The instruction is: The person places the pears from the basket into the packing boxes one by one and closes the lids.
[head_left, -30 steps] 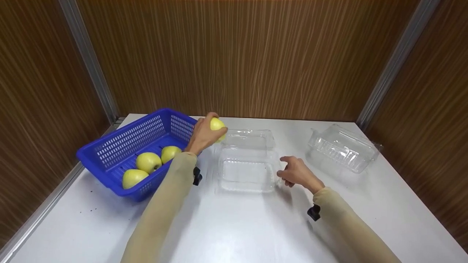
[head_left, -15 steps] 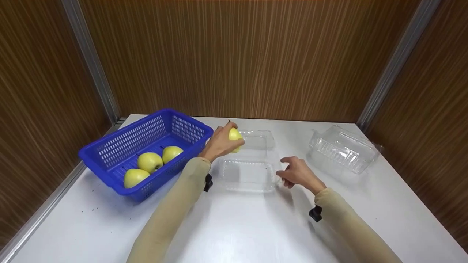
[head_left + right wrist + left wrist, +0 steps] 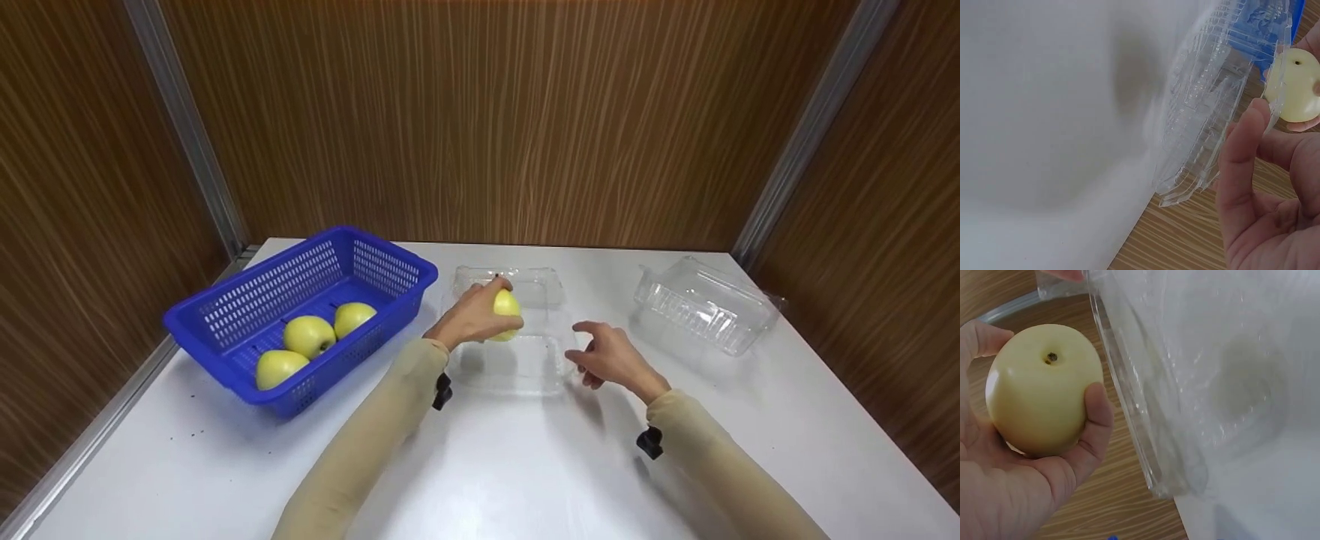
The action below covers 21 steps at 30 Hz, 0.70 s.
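My left hand [image 3: 486,315] grips a yellow apple [image 3: 507,309] and holds it just above the open clear plastic clamshell box [image 3: 517,364] in the middle of the white table [image 3: 525,472]. In the left wrist view the apple [image 3: 1044,388] sits in my palm, stem end up, beside the box rim [image 3: 1145,439]. My right hand [image 3: 609,356] is at the box's right edge, fingers relaxed. The right wrist view shows my thumb [image 3: 1244,163] against the box rim [image 3: 1202,140], with the apple [image 3: 1296,89] beyond.
A blue slotted basket [image 3: 386,274] at the left holds three more yellow apples [image 3: 309,334]. A second clear clamshell box [image 3: 701,304] lies shut at the back right. Wood-panelled walls close in the table on three sides.
My left hand has carried the apple rightward from the basket's end and lowered it over the open box. The right hand has stayed at the box edge.
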### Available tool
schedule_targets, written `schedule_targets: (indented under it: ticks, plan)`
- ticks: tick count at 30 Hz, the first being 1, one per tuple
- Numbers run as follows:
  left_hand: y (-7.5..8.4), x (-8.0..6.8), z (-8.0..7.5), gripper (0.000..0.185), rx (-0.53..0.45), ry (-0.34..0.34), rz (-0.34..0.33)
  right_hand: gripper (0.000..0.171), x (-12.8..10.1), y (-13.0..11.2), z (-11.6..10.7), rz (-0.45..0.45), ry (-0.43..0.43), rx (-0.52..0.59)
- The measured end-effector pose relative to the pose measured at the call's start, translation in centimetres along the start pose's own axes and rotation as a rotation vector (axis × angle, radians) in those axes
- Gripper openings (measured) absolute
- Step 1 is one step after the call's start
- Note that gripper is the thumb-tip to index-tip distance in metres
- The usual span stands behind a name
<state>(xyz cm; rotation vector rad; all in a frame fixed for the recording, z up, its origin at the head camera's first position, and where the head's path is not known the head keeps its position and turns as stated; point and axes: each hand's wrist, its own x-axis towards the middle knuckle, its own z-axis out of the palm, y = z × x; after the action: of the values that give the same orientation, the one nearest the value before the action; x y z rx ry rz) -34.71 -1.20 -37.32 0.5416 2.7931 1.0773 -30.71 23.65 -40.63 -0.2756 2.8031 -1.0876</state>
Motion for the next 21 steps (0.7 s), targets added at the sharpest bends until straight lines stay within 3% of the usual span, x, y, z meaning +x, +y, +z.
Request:
schedule_targets:
  ticks: [11, 21]
  plan:
    - [1.1, -0.5, 2.2, 0.061, 0.028, -0.086, 0.016, 0.055, -0.2, 0.0, 0.6, -0.036, 0.043, -0.023]
    - [2.3, -0.3, 4.6, 0.065, 0.133, -0.173, 0.033, 0.054, -0.3, 0.0, 0.8, -0.064, 0.051, 0.000]
